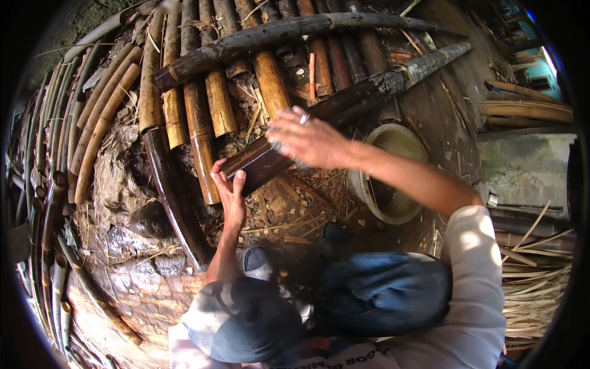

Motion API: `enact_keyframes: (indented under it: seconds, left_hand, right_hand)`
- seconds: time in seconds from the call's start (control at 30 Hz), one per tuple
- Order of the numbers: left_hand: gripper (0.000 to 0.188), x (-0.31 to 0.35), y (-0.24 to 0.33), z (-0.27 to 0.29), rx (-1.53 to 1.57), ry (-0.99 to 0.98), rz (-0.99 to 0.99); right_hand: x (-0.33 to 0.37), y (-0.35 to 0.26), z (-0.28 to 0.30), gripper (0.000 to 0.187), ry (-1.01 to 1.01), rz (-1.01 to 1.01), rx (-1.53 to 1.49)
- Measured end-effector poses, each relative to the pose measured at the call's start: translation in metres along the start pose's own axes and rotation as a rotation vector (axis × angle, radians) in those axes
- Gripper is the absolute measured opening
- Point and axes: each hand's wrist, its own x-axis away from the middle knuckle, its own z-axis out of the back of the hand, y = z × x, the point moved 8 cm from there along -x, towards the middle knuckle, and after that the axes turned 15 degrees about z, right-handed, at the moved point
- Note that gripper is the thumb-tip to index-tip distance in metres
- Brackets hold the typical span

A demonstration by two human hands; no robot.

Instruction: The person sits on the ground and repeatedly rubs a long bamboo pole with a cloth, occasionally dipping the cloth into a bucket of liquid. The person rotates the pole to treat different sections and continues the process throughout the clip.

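Your left grip [231, 194] is closed around the near end of a dark, wet bamboo pole [353, 107], thumb on one side, fingers on the other. Your right grip [313, 144] lies over the pole farther along, blurred; you cannot tell how tightly its fingers close on the greyish thing [279, 146] beneath them. The pole slants away to your upper right, past a round basin [398, 128]. Beyond, another dark pole [276, 38] lies across a row of yellow-brown poles [267, 80].
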Motion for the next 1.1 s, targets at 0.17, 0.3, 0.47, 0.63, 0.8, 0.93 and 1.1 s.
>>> enact_keyframes:
  seconds: [0.17,0.3,0.47,0.63,0.8,0.93,1.1]
  left_hand:
    - [0.061,-0.004,0.000,-0.007,-0.011,-0.009,0.056]
    - [0.068,0.001,0.005,-0.002,-0.068,0.010,-0.016]
    - [0.072,0.001,-0.002,0.005,0.005,-0.022,-0.013]
    - [0.059,0.001,0.001,-0.028,0.019,-0.034,0.019]
    - [0.059,-0.001,-0.007,0.016,-0.029,0.086,-0.002]
    - [0.060,-0.001,-0.007,0.012,0.029,0.015,0.024]
    - [0.063,-0.002,0.006,-0.030,0.066,-0.043,0.045]
  right_hand:
    - [0.103,0.126,0.023,0.042,0.038,-0.707,-0.157]
    - [0.030,0.038,0.018,0.051,0.099,-0.420,-0.071]
    - [-0.031,-0.036,-0.007,0.031,0.359,-0.257,-0.012]
    - [0.183,0.120,0.050,0.027,0.405,-0.896,0.546]
    - [-0.017,0.002,0.006,0.017,0.428,-0.774,-0.101]
    - [-0.039,-0.055,0.006,0.013,0.591,-0.413,0.132]
    - [0.174,0.112,0.053,0.038,0.543,-0.915,0.460]
